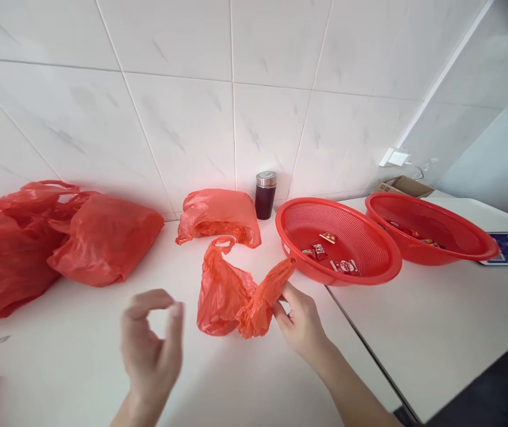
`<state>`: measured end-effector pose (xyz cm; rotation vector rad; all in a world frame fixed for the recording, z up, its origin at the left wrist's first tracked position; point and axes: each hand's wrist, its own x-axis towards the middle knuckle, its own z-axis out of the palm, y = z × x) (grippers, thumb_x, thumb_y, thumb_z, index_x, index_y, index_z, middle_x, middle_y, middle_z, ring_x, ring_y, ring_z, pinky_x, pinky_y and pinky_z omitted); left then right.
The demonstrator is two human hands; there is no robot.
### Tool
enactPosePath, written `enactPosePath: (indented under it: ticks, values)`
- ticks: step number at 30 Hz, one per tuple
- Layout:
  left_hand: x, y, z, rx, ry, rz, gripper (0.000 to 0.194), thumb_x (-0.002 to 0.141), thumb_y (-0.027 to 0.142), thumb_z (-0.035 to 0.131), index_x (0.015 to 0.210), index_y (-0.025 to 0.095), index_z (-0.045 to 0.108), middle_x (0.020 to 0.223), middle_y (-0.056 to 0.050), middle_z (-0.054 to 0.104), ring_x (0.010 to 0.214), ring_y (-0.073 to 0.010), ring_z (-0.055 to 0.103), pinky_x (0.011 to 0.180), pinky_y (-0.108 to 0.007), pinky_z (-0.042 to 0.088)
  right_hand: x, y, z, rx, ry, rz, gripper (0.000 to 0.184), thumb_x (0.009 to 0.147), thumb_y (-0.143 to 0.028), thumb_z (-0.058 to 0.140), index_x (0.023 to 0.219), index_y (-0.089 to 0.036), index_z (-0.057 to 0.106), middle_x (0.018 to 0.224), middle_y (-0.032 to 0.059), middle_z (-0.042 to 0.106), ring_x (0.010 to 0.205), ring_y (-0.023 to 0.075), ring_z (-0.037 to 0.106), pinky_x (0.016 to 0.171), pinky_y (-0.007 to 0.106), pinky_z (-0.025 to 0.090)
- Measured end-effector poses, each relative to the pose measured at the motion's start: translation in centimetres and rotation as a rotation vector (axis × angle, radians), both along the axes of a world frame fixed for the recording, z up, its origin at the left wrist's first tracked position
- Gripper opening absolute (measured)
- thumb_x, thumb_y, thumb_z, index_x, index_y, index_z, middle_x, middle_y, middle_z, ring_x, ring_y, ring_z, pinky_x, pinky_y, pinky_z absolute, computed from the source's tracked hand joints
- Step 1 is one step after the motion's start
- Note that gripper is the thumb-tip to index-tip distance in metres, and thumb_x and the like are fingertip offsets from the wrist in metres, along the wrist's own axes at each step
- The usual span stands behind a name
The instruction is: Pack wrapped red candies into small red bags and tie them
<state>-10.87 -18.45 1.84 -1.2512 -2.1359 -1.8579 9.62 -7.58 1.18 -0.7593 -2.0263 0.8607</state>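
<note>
"Plastic bag (218, 296), the crumpled red one: where is it in the head view?"

"In the middle of the white table (76, 367), between the two hands, with one handle loop sticking up at the back."

"How is the right hand (301, 323) posed?"

"Its forearm slants in from the lower right, pointing up and left. The thumb and fingers are pinched on the bag's right part, lifting that side to a peak. The peak overlaps the rim of the nearer red basket (363, 237) in the picture; I can't tell if they touch."

"And the left hand (149, 341)?"

"It stands up from the bottom edge, left of the bag and apart from it. The fingers curl over, and thumb and forefinger bend into a ring. It's blurred, so I can't tell whether their tips meet."

"What's around?"

"Small packets (345, 267) lie in that basket. Behind the work, another red bag (221, 206) sits beside a dark flask (265, 198)."
</note>
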Motion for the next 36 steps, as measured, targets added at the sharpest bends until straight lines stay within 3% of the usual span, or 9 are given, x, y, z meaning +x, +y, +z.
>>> enactPosePath:
  ticks: [4, 8, 14, 17, 20, 23, 26, 31, 36]
  values:
    - [4.0, 0.6, -0.7, -0.221, 0.463, -0.468, 0.04, 0.082, 0.028, 0.061, 0.121, 0.031, 0.05, 0.118, -0.009, 0.057, 0.102, -0.0261, 0.056, 0.08, -0.037, 0.049, -0.3, -1.2, -1.2, 0.107, 0.068, 0.017, 0.019, 0.087, -0.01, 0.041, 0.09, -0.022, 0.055, 0.076, 0.0011, 0.06, 0.067, 0.0141, 0.059, 0.06, 0.025, 0.048]
    - [3.8, 1.2, -1.6, -0.489, 0.632, -0.626, 0.011, 0.087, 0.03, 0.054, 0.088, 0.024, 0.064, 0.1, -0.006, 0.065, 0.091, -0.0248, 0.057, 0.076, -0.039, 0.047, 1.1, -0.5, -1.7, 0.103, 0.183, -0.009, 0.019, 0.091, -0.012, 0.041, 0.093, -0.022, 0.057, 0.093, 0.0048, 0.063, 0.085, 0.0155, 0.061, 0.073, 0.027, 0.049]
    - [-1.2, -1.5, -1.6, -0.771, 0.622, -0.391, 0.032, 0.091, 0.044, 0.047, 0.074, 0.022, 0.063, 0.071, -0.002, 0.058, 0.069, -0.0196, 0.055, 0.067, -0.037, 0.045, 4.8, 2.5, -3.5, -0.17, 0.215, -0.435, 0.015, 0.091, -0.03, 0.048, 0.082, -0.02, 0.055, 0.083, 0.0038, 0.063, 0.076, 0.0179, 0.06, 0.071, 0.031, 0.049]
    - [-1.8, -3.2, -1.3, -0.794, 0.538, -0.358, 0.027, 0.089, 0.048, 0.05, 0.1, 0.032, 0.069, 0.085, -0.002, 0.06, 0.067, -0.0169, 0.055, 0.066, -0.035, 0.048, 5.3, 2.2, -3.6, -0.139, 0.063, -0.373, 0.015, 0.092, -0.025, 0.044, 0.086, -0.02, 0.057, 0.093, 0.0059, 0.063, 0.088, 0.0206, 0.061, 0.078, 0.035, 0.049]
    - [-0.2, -3.4, -0.9, -0.593, 0.574, -0.279, 0.025, 0.09, 0.042, 0.051, 0.107, 0.039, 0.068, 0.103, -0.005, 0.055, 0.079, -0.019, 0.055, 0.069, -0.034, 0.049, 4.2, 0.4, -1.4, 0.131, 0.088, -0.379, 0.014, 0.091, -0.018, 0.045, 0.093, -0.021, 0.059, 0.112, 0.0091, 0.058, 0.109, 0.023, 0.055, 0.091, 0.04, 0.044]
    - [2.1, -1.7, -1.1, -0.441, 0.651, -0.168, 0.026, 0.087, 0.032, 0.056, 0.11, 0.034, 0.068, 0.113, -0.009, 0.051, 0.094, -0.0245, 0.053, 0.077, -0.039, 0.048, 2.1, -1.5, 1.5, 0.31, 0.148, -0.277, 0.017, 0.089, -0.012, 0.046, 0.097, -0.022, 0.058, 0.11, 0.0091, 0.058, 0.108, 0.0219, 0.055, 0.091, 0.039, 0.045]
    - [3.3, 0.9, -2.0, -0.519, 0.651, -0.197, 0.049, 0.08, 0.019, 0.058, 0.128, 0.028, 0.055, 0.125, -0.013, 0.049, 0.103, -0.0291, 0.052, 0.081, -0.043, 0.046, 0.0, -2.9, 2.2, 0.268, 0.032, -0.033, 0.02, 0.089, -0.011, 0.047, 0.102, -0.022, 0.057, 0.1, 0.0066, 0.063, 0.096, 0.0194, 0.059, 0.084, 0.035, 0.048]
    - [1.1, 3.2, -2.4, -0.65, 0.106, -0.347, 0.045, 0.072, 0.005, 0.041, 0.107, 0.027, 0.059, 0.1, -0.003, 0.065, 0.089, -0.0209, 0.061, 0.072, -0.031, 0.046, -0.1, -3.3, -0.6, 0.109, -0.495, 0.215, 0.014, 0.088, -0.018, 0.056, 0.099, -0.024, 0.064, 0.096, 0.0026, 0.066, 0.084, 0.0189, 0.061, 0.081, 0.038, 0.049]
    - [-2.8, 2.6, -2.0, -0.52, -0.731, -0.535, 0.011, 0.079, 0.021, 0.049, 0.089, 0.023, 0.054, 0.076, 0.002, 0.063, 0.069, -0.0156, 0.06, 0.068, -0.028, 0.048, 3.6, -1.9, -2.0, -0.056, -0.469, 0.225, 0.035, 0.089, -0.012, 0.049, 0.119, -0.028, 0.057, 0.122, 0.0039, 0.059, 0.103, 0.0171, 0.06, 0.087, 0.032, 0.049]
